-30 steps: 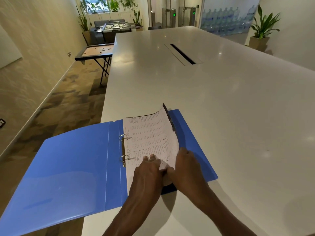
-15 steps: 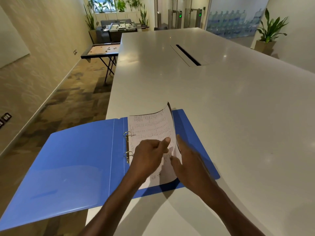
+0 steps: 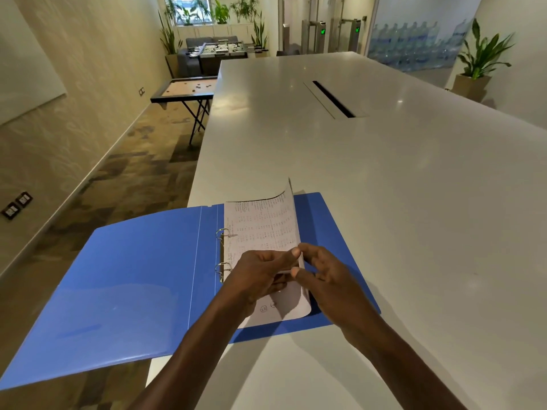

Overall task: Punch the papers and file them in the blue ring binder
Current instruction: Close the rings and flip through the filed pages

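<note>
**Papers held at the open blue ring binder**

Here, the blue ring binder (image 3: 142, 279) lies open at the near left corner of the white table (image 3: 384, 187), and serves as the landmark. Its left cover overhangs the table edge above the carpeted floor (image 3: 124, 184). At the binder's spine, two metal rings (image 3: 222, 250) pass through the left margin of the papers (image 3: 260, 226), a printed stack resting on the binder's right cover. The right edge of the stack curls upward, clear of the cover. Over the lower half of the papers, the left hand (image 3: 260, 276) has its fingers curled, thumb tip pressed to the lifted right edge. Just right of it, the right hand (image 3: 328, 279) pinches the same edge between thumb and fingers; the two hands touch across the sheet. Beyond the binder, a dark cable slot (image 3: 333, 99) is set into the table. Far left of the binder stands a game board (image 3: 186, 88) on folding legs.
</note>
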